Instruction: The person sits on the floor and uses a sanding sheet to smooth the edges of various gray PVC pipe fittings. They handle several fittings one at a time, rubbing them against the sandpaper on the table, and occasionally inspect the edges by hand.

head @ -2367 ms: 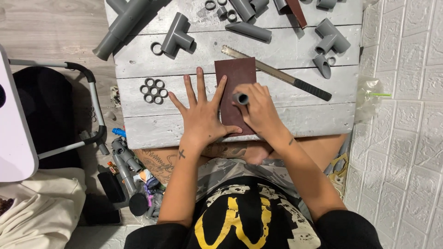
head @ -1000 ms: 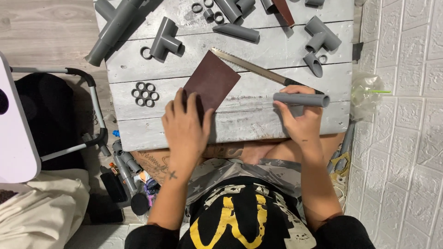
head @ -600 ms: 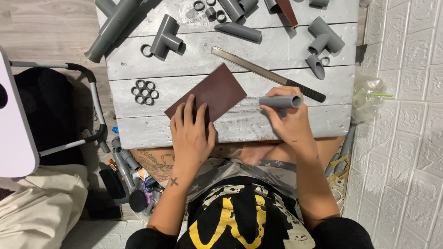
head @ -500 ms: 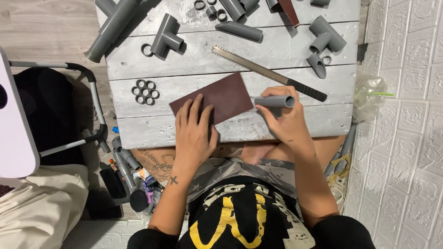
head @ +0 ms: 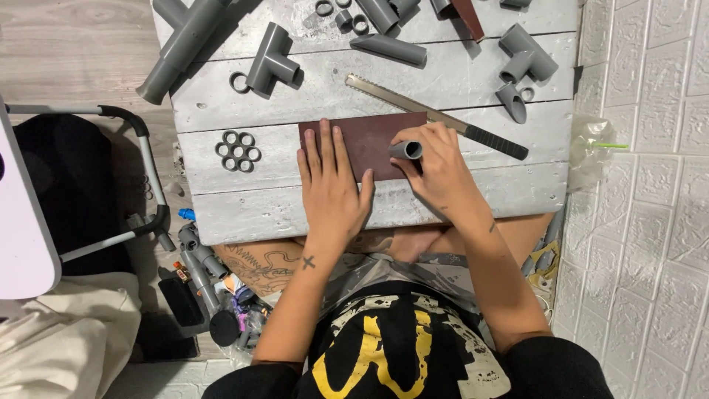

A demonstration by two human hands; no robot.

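Left hand (head: 330,185) lies flat, fingers spread, pinning the dark brown sandpaper sheet (head: 362,139) to the grey plank table (head: 295,214); right hand (head: 437,168) grips a short grey plastic pipe (head: 405,150), end-down on the sheet.

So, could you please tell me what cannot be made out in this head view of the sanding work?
- Lower end of the short grey pipe: the right hand wraps it, so contact with the brown sandpaper sheet is unseen.
- Sandpaper's near edge: under the left hand.
- Long grey pipe and other fittings: cut off by the top edge.
- Saw teeth: too small to judge.
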